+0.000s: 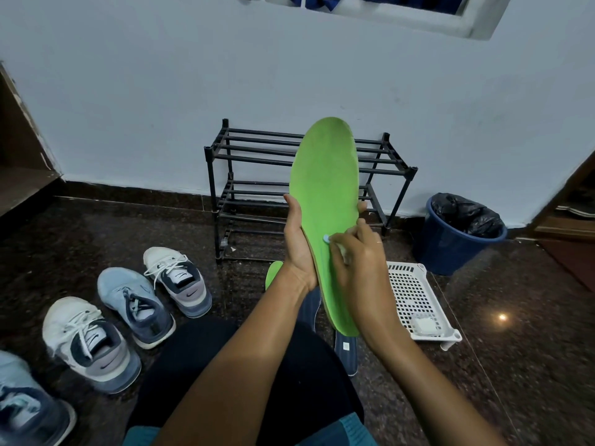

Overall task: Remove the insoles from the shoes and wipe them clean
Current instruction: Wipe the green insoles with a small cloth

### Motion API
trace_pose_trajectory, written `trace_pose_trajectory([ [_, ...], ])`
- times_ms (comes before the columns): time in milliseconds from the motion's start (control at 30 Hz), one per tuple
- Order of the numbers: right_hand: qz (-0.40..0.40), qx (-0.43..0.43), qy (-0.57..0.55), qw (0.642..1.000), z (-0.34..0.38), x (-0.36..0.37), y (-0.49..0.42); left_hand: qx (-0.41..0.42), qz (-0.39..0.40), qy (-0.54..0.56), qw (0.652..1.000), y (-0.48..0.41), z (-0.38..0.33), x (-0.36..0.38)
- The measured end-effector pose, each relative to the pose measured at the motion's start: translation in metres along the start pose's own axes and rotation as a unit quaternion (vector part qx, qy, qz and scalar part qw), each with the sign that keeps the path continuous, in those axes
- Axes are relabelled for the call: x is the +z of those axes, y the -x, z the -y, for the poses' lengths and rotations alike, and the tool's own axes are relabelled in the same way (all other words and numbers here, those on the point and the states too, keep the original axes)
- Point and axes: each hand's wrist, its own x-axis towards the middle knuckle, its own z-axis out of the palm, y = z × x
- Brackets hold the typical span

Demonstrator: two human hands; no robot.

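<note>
A long green insole stands upright in front of me, toe end up. My left hand grips it from behind at its lower half, fingertips showing on its right edge. My right hand pinches a small pale wipe and presses it against the insole's lower face. A second green insole lies on the floor behind my left wrist. Two dark blue insoles lie on the floor below the held one, partly hidden by my arms.
Several sneakers stand on the dark floor at left: a white one, a light blue one, another white one. A black shoe rack stands against the wall. A white basket and a blue bin sit at right.
</note>
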Motion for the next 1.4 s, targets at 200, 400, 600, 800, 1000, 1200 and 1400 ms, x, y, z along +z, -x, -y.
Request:
trace_pose_trajectory([
  [200,0.005,-0.025,0.041,0.999,-0.004,0.000,0.002,-0.004,0.021,0.002,1.000,0.000,0.001,0.001],
  [400,-0.024,-0.009,0.076,0.997,-0.011,-0.005,-0.008,-0.008,0.017,-0.012,1.000,0.000,0.002,0.000],
  [600,-0.001,-0.020,0.034,0.999,-0.005,0.005,0.006,0.006,0.011,0.011,1.000,0.000,0.000,-0.001],
  [800,-0.012,-0.017,0.071,0.997,-0.011,0.001,0.000,0.000,0.008,-0.017,1.000,0.001,0.001,0.000],
  [1000,-0.034,0.003,0.079,0.996,-0.013,0.004,-0.010,-0.015,0.007,-0.039,0.999,0.001,0.000,-0.002],
  [1200,-0.022,-0.027,0.038,0.999,-0.001,0.006,0.009,-0.004,0.003,-0.027,1.000,0.001,0.000,0.000],
  [1400,-0.032,-0.009,0.085,0.996,-0.013,-0.002,-0.005,-0.012,0.005,-0.040,0.999,0.002,0.001,0.002],
])
